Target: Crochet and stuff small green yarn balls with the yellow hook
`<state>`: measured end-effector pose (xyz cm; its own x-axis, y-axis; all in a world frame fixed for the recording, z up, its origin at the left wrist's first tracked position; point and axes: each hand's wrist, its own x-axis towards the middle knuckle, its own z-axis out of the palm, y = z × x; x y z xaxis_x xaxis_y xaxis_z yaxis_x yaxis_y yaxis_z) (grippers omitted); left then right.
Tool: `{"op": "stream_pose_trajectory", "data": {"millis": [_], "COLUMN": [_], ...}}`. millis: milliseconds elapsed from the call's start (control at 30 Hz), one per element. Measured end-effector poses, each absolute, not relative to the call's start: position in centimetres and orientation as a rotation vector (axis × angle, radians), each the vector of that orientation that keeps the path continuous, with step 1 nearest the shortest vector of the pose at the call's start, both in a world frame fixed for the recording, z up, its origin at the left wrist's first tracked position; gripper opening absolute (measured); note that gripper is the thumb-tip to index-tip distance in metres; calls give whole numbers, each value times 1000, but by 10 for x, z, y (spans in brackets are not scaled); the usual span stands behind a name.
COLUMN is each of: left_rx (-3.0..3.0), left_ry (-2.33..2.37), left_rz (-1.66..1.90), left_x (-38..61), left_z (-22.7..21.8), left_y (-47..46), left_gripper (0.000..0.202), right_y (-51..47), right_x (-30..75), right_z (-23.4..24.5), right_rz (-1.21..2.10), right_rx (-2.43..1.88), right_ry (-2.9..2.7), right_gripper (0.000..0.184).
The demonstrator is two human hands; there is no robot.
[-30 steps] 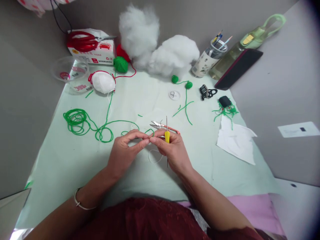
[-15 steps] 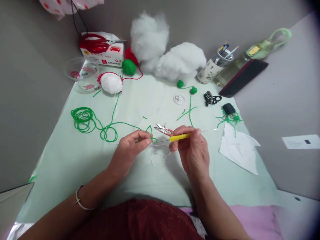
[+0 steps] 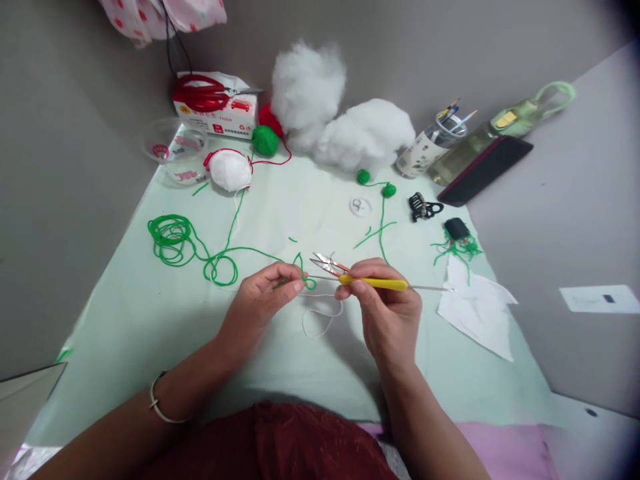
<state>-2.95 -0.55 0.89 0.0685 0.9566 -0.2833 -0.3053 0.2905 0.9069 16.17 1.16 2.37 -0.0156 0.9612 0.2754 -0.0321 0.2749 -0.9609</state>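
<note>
Between the thumb and fingers of my left hand (image 3: 267,293) is pinched green yarn (image 3: 310,284), with a small loop standing out past the fingertips. My right hand (image 3: 387,303) grips a crochet hook (image 3: 383,283) by its yellow handle. One metal end of the hook points left to the pinched yarn, and the other sticks out to the right. Just behind my right fingers lie thread snips (image 3: 327,264) with orange handles, blades apart. A thin white thread (image 3: 320,323) curls on the table below the hook. Coiled green yarn (image 3: 173,233) lies to the left.
Along the back stand a tissue box (image 3: 215,117) with red scissors (image 3: 203,92) on it, white stuffing (image 3: 365,137), a pen jar (image 3: 425,147) and a bottle (image 3: 460,150) with a phone (image 3: 485,171) leaning on it. A black hair clip (image 3: 424,208) lies at right.
My right hand has turned the hook nearly level and shifted its grip along the handle. Its left tip is now closer to the yarn at my left fingertips. The view has tilted slightly.
</note>
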Motion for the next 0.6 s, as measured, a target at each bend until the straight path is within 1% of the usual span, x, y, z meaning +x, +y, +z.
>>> {"op": "stream_pose_trajectory", "data": {"millis": [133, 300, 467, 533, 600], "left_rx": [776, 756, 567, 517, 504], "left_ry": [1093, 1082, 977, 949, 919], "left_rz": [1126, 1136, 1040, 984, 950], "left_x": [-30, -30, -30, -31, -32], "left_z": [11, 9, 11, 14, 16], "left_y": [-5, -5, -4, -3, -3], "left_gripper": [10, 10, 10, 11, 13], "right_y": [7, -1, -5, -4, -3], "right_x": [160, 160, 159, 158, 158], "right_z": [31, 32, 26, 25, 25], "right_rz": [789, 440, 57, 44, 162], "right_rx": [-959, -949, -831, -761, -736], "right_ry": [-1531, -1893, -2146, -2160, -2111], "right_gripper": [16, 22, 32, 34, 34]}}
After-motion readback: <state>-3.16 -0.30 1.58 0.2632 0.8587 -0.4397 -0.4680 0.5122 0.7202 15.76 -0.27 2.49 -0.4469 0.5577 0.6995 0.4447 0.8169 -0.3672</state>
